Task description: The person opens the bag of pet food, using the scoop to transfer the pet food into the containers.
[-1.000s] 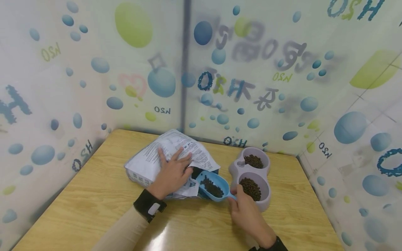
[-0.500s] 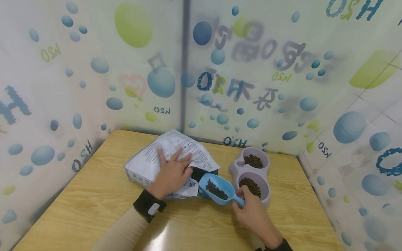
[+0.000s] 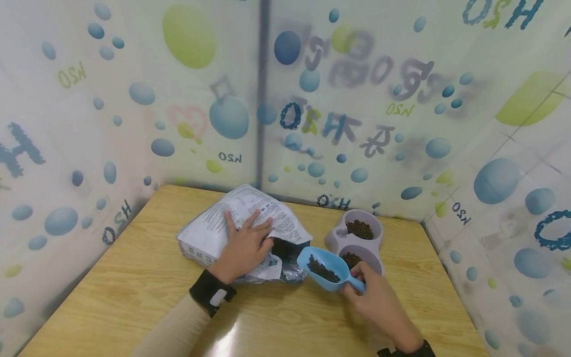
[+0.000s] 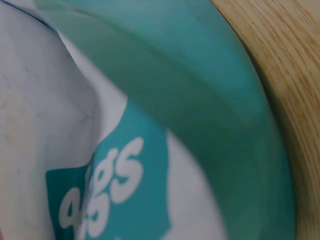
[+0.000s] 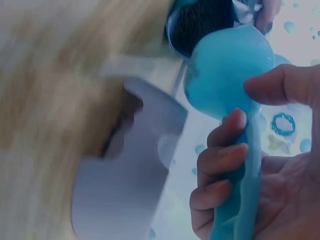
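My left hand rests with spread fingers on a white pet food bag lying on its side, its dark mouth gaping to the right. The left wrist view is filled by the bag's teal and white surface. My right hand grips the handle of a light blue scoop holding some dark brown kibble. In the right wrist view the fingers curl round the handle below the scoop's bowl. The scoop is just outside the bag mouth, overlapping the double pet bowl in the head view.
The grey-purple double bowl stands right of the bag, with kibble in its rear hollow and kibble in its front one. Everything is on a wooden table. A patterned curtain wall rises behind it.
My right hand has drawn the scoop out of the bag mouth and to the right, with kibble in it. My left hand has stayed on the bag.
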`<state>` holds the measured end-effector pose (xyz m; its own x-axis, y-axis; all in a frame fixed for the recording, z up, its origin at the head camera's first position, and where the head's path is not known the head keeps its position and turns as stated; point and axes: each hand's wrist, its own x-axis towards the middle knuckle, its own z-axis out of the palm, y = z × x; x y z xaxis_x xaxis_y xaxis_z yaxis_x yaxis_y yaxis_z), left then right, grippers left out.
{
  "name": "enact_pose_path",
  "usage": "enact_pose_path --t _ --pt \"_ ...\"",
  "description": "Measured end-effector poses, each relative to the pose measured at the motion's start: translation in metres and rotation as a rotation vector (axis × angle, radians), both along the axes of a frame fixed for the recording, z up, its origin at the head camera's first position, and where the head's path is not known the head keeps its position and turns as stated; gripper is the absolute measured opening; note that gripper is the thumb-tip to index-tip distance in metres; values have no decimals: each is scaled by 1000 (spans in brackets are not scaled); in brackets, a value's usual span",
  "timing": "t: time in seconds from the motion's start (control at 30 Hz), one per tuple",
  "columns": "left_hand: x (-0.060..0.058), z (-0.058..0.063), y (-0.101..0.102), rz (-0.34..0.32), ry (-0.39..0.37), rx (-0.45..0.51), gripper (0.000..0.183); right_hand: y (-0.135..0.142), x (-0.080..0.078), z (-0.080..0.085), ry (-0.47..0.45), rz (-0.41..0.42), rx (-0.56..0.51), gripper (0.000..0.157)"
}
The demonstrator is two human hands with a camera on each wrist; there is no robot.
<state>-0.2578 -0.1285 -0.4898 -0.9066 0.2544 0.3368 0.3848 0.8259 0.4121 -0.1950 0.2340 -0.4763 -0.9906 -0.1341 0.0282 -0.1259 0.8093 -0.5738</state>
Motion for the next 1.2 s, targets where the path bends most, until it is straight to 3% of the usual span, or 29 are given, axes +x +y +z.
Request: enact_pose_path --t 0.23,0.8,1.2 --pt "-1 -1 0 3 13 -4 53 18 -3 10 23 5 18 25" --pt "1 1 0 -4 1 -11 54 41 -12 28 -38 -118 81 39" --pt "1 2 0 -1 -6 -12 54 59 -16 37 10 -172 214 39"
